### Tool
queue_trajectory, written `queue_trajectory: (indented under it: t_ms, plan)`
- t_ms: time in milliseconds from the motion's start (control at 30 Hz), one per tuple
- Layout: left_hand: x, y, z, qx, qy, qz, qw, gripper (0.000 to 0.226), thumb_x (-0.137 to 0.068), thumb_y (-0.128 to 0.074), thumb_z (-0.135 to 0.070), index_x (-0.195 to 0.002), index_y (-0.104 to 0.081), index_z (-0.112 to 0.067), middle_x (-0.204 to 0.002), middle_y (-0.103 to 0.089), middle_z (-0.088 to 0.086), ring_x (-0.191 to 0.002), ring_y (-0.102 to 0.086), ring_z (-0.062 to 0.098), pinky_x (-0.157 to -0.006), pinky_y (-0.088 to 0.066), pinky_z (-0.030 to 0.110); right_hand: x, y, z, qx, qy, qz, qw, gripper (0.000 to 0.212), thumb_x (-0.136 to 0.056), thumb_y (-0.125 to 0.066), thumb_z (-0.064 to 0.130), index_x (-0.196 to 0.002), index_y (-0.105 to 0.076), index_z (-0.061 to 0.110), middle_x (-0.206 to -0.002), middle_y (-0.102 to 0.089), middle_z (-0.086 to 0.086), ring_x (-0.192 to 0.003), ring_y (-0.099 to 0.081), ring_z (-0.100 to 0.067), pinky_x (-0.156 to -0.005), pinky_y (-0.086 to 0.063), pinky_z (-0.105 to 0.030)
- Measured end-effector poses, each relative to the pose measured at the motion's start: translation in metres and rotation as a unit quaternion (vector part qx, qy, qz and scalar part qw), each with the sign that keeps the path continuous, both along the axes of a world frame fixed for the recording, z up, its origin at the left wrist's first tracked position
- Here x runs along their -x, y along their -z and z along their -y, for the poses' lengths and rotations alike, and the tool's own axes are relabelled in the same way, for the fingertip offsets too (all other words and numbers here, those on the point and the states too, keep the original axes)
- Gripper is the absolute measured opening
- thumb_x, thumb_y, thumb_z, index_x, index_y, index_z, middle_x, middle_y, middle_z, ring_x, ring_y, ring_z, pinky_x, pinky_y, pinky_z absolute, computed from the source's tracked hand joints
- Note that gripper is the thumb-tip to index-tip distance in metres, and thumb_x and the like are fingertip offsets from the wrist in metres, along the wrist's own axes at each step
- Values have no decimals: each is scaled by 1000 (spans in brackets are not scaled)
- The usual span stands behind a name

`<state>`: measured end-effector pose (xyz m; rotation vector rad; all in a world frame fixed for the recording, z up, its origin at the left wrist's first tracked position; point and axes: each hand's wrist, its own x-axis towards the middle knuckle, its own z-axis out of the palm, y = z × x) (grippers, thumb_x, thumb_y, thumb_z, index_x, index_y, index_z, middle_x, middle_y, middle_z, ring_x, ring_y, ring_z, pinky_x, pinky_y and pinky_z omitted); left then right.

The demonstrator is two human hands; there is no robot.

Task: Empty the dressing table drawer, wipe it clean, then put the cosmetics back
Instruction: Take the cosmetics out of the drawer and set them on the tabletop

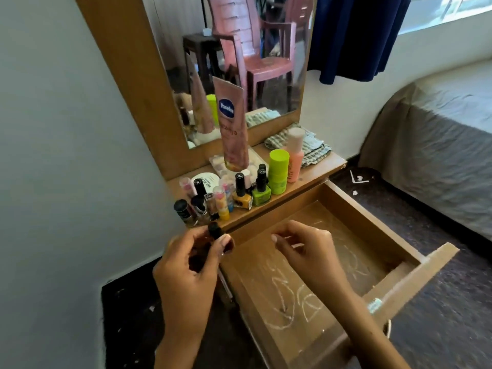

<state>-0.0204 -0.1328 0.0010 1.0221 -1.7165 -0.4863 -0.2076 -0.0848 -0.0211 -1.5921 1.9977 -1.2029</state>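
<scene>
The wooden drawer (415, 278) is pulled out and holds nothing; white scribbles mark its floor. My left hand (186, 275) grips a small dark bottle (215, 231) with a black cap, just left of the drawer's back corner. My right hand (303, 249) hovers over the drawer floor, fingers loosely curled, holding nothing. On the table top (314, 177) stand a tall pink Vaseline tube (231, 123), a lime green container (278, 171), a peach bottle (295, 158), yellow (241, 194) and green nail polish (261, 189), and several small bottles at the left end.
A folded checked cloth (314, 149) lies at the back right of the table top. The mirror (239, 49) reflects a pink plastic chair. A bed (439, 145) stands to the right, a white wall (66, 155) to the left. Dark floor with scraps surrounds the table.
</scene>
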Motion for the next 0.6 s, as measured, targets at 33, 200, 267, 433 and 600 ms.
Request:
queue_trajectory:
  t_ms: [33,200,267,433,600]
  plan:
    - [-8,-1,3,25,-30,-7,999,19,-80,-67,-30,-97,-60,-27,-88,-61,-17,-85,-59,-6,-71,-43,4,-3,1,3,-1,-11,-6,1000,5,-89,-66,20,-92,-68,23,-84,-68,15,-77,-65,3,-67,-57,-21]
    - [-33,3,19,88,-142,-30,985,17,-79,-70,-25,-93,-64,-18,-86,-60,-11,-78,-56,5,-69,-42,8,-10,8,11,-12,-43,-25,999,4,-89,-66,20,-90,-68,23,-81,-68,15,-76,-65,1,-67,-57,-25]
    - [-34,10,23,56,-145,-42,987,19,-79,-72,-26,-90,-68,-12,-85,-65,-7,-78,-61,10,-69,-43,10,-9,11,10,-18,-46,-29,998,5,-89,-65,19,-91,-69,21,-82,-68,15,-76,-66,1,-67,-58,-27]
    - [-22,24,30,12,-110,-58,992,19,-80,-72,-26,-92,-70,-11,-85,-68,-7,-82,-64,4,-70,-47,12,-4,15,7,-13,-27,-20,999,7,-87,-68,17,-91,-70,22,-83,-70,15,-76,-67,0,-65,-57,-25]
    - [-10,25,38,-3,-102,-72,992,17,-81,-72,-24,-94,-69,-14,-86,-69,-9,-83,-64,0,-67,-48,9,-6,17,6,-27,-24,-24,999,11,-86,-68,18,-91,-69,28,-82,-68,18,-76,-66,2,-65,-56,-22]
